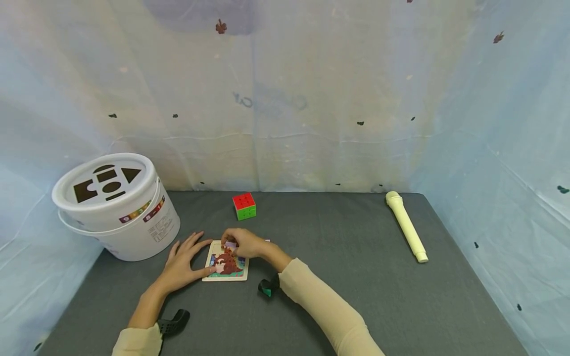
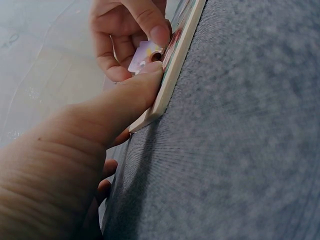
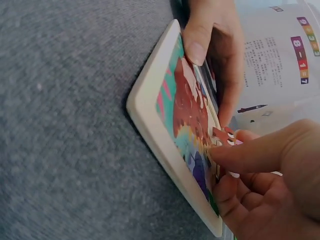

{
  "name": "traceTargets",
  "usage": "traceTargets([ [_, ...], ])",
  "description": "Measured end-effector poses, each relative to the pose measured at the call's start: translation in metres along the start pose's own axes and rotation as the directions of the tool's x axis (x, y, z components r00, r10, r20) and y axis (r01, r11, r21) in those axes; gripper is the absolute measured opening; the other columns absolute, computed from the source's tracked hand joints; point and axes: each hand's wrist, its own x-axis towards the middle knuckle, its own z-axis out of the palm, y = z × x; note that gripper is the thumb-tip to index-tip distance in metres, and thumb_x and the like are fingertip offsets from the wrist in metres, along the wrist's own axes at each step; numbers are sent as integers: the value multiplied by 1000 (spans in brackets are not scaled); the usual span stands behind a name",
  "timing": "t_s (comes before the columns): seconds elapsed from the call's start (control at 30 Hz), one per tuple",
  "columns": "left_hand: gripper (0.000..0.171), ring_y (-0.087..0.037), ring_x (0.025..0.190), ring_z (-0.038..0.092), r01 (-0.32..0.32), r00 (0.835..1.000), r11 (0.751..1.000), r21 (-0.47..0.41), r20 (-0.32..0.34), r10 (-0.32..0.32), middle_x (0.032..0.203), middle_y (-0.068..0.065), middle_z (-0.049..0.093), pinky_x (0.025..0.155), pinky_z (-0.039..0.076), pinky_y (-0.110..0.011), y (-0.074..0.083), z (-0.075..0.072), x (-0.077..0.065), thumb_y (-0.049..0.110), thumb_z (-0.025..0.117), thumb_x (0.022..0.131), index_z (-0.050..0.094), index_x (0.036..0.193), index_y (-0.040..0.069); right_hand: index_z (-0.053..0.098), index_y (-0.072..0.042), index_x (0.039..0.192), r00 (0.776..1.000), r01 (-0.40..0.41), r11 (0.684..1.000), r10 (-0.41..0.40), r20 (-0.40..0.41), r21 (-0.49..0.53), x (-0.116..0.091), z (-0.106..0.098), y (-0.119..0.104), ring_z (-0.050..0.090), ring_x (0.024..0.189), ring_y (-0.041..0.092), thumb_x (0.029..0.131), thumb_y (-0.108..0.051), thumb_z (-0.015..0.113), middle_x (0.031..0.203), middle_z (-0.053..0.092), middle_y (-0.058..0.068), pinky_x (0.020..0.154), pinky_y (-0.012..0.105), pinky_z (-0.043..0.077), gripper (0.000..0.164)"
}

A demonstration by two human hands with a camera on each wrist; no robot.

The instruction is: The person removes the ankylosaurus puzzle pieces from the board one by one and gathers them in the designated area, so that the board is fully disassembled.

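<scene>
A square jigsaw puzzle board with a pale wooden rim and a red-brown dinosaur picture lies on the table. My left hand is spread at its left side, thumb resting on the board and fingers stretched out past the edge. Over the upper part of the picture, my right hand pinches a puzzle piece between thumb and fingers. That piece is lilac with a red-brown part, and stands tilted up from the board in the left wrist view. The right fingers partly hide it and the board's upper right part.
A white lidded bucket with shape cutouts in its lid stands to the left. Behind the board sits a red and green puzzle cube. Far right lies a pale yellow toy microphone. Hanging sheeting borders the grey table.
</scene>
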Motion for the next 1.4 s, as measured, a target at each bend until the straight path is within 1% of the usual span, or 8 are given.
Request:
traceTargets([
  [0.27, 83, -46, 147, 17, 23, 1000, 1000, 1, 8, -23, 158, -21, 29, 110, 3, -72, 1, 0, -1, 57, 79, 78, 52, 144, 15, 60, 2, 118, 998, 53, 989, -50, -25, 138, -4, -12, 6, 59, 100, 13, 87, 18, 58, 114, 64, 12, 86, 21, 48, 35],
  [0.4, 84, -46, 147, 16, 24, 1000, 1000, 2, 14, -24, 159, -21, 28, 110, 2, -72, 1, 0, 0, 58, 78, 78, 52, 145, 15, 60, 2, 117, 997, 57, 985, -48, -60, 164, -13, -25, 12, 60, 100, 15, 91, 14, 58, 113, 64, 12, 86, 22, 48, 28],
  [0.63, 84, -45, 147, 17, 7, 1000, 1000, -2, 9, -7, 159, -20, 28, 110, 2, -72, 1, 2, 2, 57, 79, 77, 51, 145, 16, 65, 5, 115, 995, 45, 993, -35, -97, 112, -48, -59, 28, 60, 82, 22, 94, 12, 55, 107, 68, 16, 71, 25, 48, 24],
  [0.77, 85, -46, 147, 17, -5, 1000, 1000, -4, 2, 5, 159, -20, 29, 110, 3, -72, -1, 3, 1, 56, 79, 78, 51, 146, 15, 66, 8, 114, 998, 30, 993, -24, -58, 115, -71, -76, 39, 65, 87, 29, 96, 9, 55, 106, 69, 19, 72, 34, 55, 21],
  [0.87, 85, -46, 146, 18, -9, 1000, 1000, 4, -3, 9, 158, -20, 29, 110, 3, -72, -1, 3, 0, 55, 80, 78, 51, 146, 14, 67, 10, 114, 1000, 8, 994, -6, -26, 105, -84, -84, 46, 66, 87, 30, 95, 9, 58, 104, 68, 21, 72, 32, 56, 20],
  [1.0, 85, -47, 146, 18, -5, 1000, 1000, 7, -2, 5, 158, -21, 29, 110, 3, -72, -1, 2, -1, 55, 80, 77, 51, 145, 14, 68, 8, 111, 1000, -19, 996, 20, -14, 82, -92, -86, 54, 65, 77, 25, 93, 10, 62, 95, 68, 18, 65, 23, 52, 19],
  [1.13, 84, -47, 146, 18, 1, 1000, 1000, 2, 3, -1, 158, -21, 29, 110, 3, -72, 0, 1, -1, 56, 80, 78, 51, 145, 14, 69, 6, 109, 999, -34, 996, 35, -5, 80, -94, -82, 61, 64, 73, 21, 92, 10, 63, 90, 68, 14, 63, 24, 53, 18],
  [1.4, 84, -49, 145, 19, -13, 1000, 1000, 10, -12, 13, 157, -23, 30, 109, 5, -74, 2, -1, -2, 54, 80, 78, 51, 145, 12, 69, 7, 105, 999, -38, 996, 39, -4, 86, -94, -79, 62, 65, 70, 25, 89, 13, 62, 84, 67, 15, 59, 25, 52, 18],
])
